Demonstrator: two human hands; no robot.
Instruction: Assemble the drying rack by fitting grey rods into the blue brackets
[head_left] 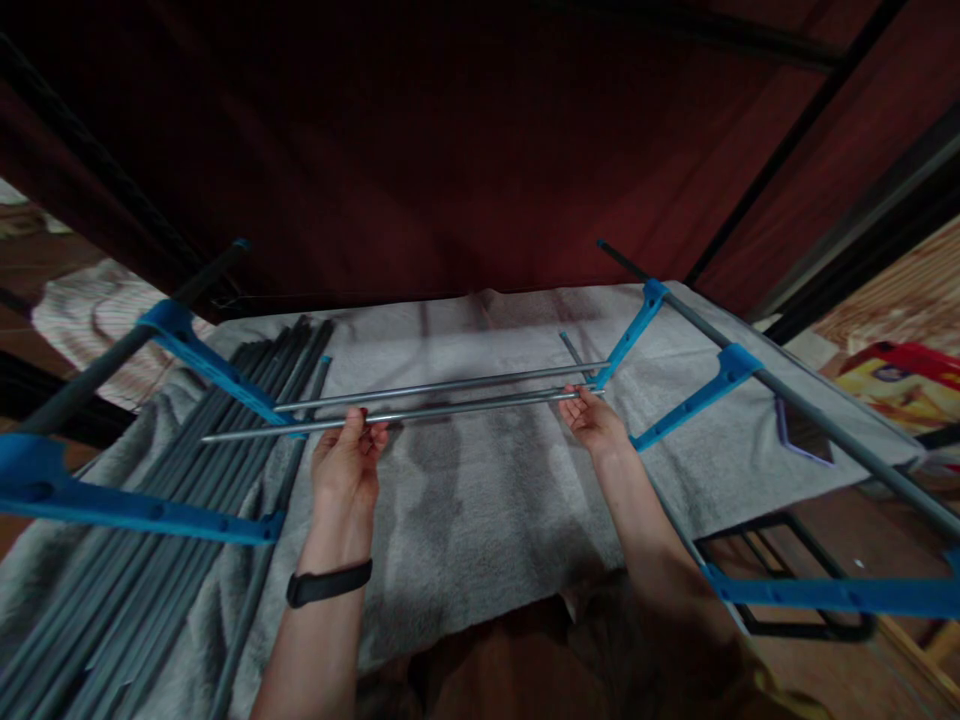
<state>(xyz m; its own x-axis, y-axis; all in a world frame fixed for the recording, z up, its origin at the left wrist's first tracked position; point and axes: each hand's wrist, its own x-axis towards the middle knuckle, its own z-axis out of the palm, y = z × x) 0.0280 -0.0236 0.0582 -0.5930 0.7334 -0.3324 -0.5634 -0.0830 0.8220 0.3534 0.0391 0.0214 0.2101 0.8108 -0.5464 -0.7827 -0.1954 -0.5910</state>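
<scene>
My left hand point(346, 455) is closed around a thin grey metal rod point(465, 407) near its middle-left. My right hand point(594, 418) pinches the same rod at its right end, next to a blue plastic bracket point(628, 335) on the right frame. A second thin rod point(450, 386) runs just behind, spanning from the left blue bracket point(214, 365) to the right bracket. A black band sits on my left wrist.
A bundle of several grey tubes point(187, 490) lies at left on a grey towel point(480, 500). More blue brackets point(705, 390) stick out from grey side poles point(840, 440). A dark red fabric wall rises behind. Colourful packaging point(900, 380) lies at right.
</scene>
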